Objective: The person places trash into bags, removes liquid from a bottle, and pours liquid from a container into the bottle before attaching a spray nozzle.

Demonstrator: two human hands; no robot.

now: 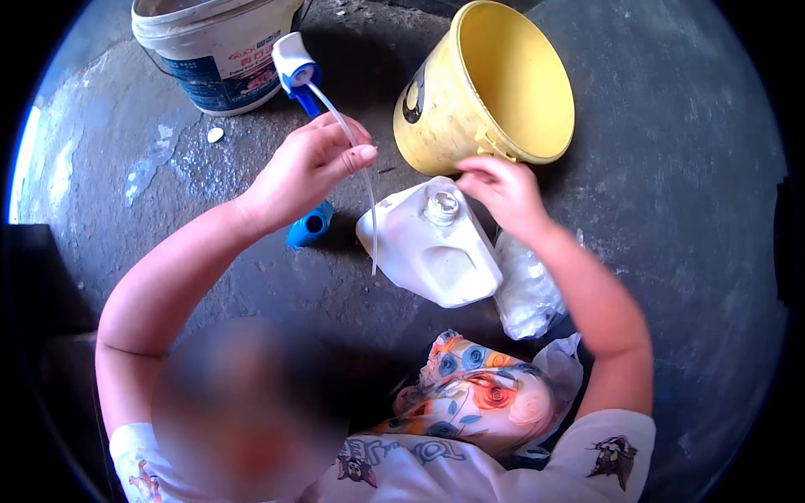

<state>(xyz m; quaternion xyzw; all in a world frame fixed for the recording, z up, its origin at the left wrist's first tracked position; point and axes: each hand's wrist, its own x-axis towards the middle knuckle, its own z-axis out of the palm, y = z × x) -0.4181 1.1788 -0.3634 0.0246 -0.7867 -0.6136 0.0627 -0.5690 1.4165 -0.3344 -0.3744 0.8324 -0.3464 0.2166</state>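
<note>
My left hand (314, 159) is closed around a trigger spray head (295, 67), white and blue. Its clear dip tube (372, 226) hangs down past the fingers, in front of a white plastic jug (436, 256). The jug stands on the floor with its mouth uncapped. Just beyond the jug's neck is my right hand (507, 197), fingers loosely bent and apart, with nothing visible in them. Below my left wrist is a blue bottle (310, 225) with an open neck, partly hidden by the arm.
A yellow bucket (436, 92) leans beyond my right hand. At the far left stands a white bucket (210, 63) with a dark label. Clear plastic bags (530, 289) lie right of the jug. A small yellowish disc (215, 134) rests on the wet, dark floor.
</note>
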